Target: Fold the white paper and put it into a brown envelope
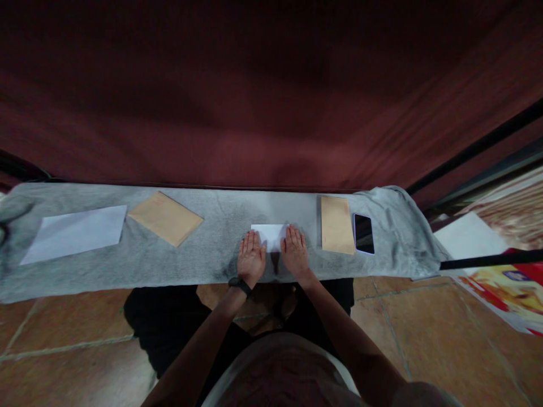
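Between the flat-laid, straight-fingered left grip [251, 260] and right grip [295, 252], the white paper [274, 236] is partly covered; being probably light and easily creased, it is best held by its side edges.

Pretty dim on my feed: beyond the gray cloth [224, 226], the maroon backdrop [271, 152] is near-black up top, soft shadows lower; right of the cloth, red-and-yellow packaging [511, 294] looks stretched, kinda blurry.
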Demonstrator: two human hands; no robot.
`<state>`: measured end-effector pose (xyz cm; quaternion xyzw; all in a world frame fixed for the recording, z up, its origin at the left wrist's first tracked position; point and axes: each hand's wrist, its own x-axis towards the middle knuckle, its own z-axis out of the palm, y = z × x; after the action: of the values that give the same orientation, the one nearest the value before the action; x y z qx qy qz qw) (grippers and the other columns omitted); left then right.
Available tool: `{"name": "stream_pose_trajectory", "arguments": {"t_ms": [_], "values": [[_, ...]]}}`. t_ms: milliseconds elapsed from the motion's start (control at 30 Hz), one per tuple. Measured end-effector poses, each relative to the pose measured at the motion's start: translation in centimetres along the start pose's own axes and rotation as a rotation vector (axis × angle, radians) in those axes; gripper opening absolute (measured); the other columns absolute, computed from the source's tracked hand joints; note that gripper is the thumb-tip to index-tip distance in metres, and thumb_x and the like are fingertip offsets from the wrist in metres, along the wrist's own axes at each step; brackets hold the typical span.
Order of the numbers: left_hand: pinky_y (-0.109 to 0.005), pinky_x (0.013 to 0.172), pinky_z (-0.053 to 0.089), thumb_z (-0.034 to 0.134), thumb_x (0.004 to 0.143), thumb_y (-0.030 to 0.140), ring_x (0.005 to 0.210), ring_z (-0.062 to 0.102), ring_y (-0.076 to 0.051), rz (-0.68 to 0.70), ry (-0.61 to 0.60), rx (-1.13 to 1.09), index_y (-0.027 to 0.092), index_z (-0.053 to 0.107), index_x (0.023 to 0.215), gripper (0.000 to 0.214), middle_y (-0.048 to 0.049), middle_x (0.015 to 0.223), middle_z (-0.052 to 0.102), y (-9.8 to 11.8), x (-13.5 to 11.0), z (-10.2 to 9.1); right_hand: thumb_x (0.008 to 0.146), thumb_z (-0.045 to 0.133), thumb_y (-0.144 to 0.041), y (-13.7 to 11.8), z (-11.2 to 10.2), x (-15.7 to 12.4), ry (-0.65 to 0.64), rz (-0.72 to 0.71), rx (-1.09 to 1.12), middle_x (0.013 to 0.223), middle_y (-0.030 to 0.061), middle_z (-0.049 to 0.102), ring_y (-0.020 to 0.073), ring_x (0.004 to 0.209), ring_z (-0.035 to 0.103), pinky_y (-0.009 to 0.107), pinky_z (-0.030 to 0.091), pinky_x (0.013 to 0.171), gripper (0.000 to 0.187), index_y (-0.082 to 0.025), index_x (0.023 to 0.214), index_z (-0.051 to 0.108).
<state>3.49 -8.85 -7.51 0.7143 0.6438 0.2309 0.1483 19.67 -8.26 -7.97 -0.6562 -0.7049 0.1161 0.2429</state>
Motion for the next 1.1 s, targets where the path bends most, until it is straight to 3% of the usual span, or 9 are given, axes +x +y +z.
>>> {"name": "stream_pose_trajectory", "arguments": {"t_ms": [133,233,400,567,833,1100], "values": [[-0.044,0.126,0.017,0.030,0.102,0.038,0.153,0.025,-0.023,0.191,-0.155,-0.068,0.010,0.035,0.154,0.059,-0.0132,0.161,0.035,1.7,2.1,0.5,0.098,0.040,-0.018,-2.0,1.2,-0.2,-0.118,-0.112,0.008,0.161,0.0152,0.033,0.0262,0.151,0.027,0.049,0.020,0.124,0.058,-0.009,0.154,0.035],[-0.044,0.126,0.016,0.033,0.101,0.041,0.153,0.025,-0.023,0.198,-0.219,-0.065,0.011,0.035,0.154,0.061,-0.0128,0.161,0.035,1.9,3.3,1.2,0.096,0.043,-0.017,-2.4,1.9,-0.4,-0.160,-0.134,-0.020,0.161,0.0143,0.034,0.0256,0.151,0.027,0.048,0.020,0.125,0.060,-0.010,0.155,0.035],[-0.045,0.126,0.014,0.036,0.100,0.043,0.153,0.022,-0.025,0.174,-0.169,-0.008,0.011,0.034,0.155,0.063,-0.0140,0.162,0.032,0.5,3.6,1.4,0.099,0.038,-0.017,-1.5,1.8,-0.1,-0.116,-0.114,-0.040,0.162,0.0131,0.033,0.0248,0.151,0.028,0.050,0.022,0.123,0.059,-0.014,0.157,0.031],[-0.047,0.126,0.012,0.035,0.100,0.040,0.154,0.020,-0.027,0.138,-0.099,0.032,0.008,0.034,0.155,0.063,-0.0157,0.163,0.030,-0.8,3.0,1.0,0.103,0.038,-0.027,-0.3,1.2,0.5,-0.061,-0.087,-0.039,0.160,0.0139,0.035,0.0253,0.150,0.031,0.052,0.021,0.123,0.054,-0.013,0.155,0.035],[-0.048,0.126,0.012,0.038,0.099,0.043,0.153,0.023,-0.028,0.040,-0.029,0.052,0.009,0.030,0.156,0.067,-0.0167,0.163,0.029,-1.5,2.4,0.8,0.103,0.041,-0.034,1.3,0.5,0.8,-0.032,-0.061,-0.061,0.161,0.0143,0.034,0.0266,0.150,0.031,0.052,0.021,0.124,0.057,-0.012,0.155,0.033],[-0.051,0.125,0.012,0.038,0.099,0.042,0.153,0.022,-0.029,0.031,-0.026,0.084,0.009,0.032,0.155,0.066,-0.0175,0.162,0.031,-1.4,2.3,0.8,0.103,0.041,-0.035,-0.7,0.7,1.2,-0.004,0.001,-0.020,0.158,0.0189,0.037,0.0290,0.150,0.030,0.055,0.019,0.123,0.056,-0.008,0.152,0.039]]}}
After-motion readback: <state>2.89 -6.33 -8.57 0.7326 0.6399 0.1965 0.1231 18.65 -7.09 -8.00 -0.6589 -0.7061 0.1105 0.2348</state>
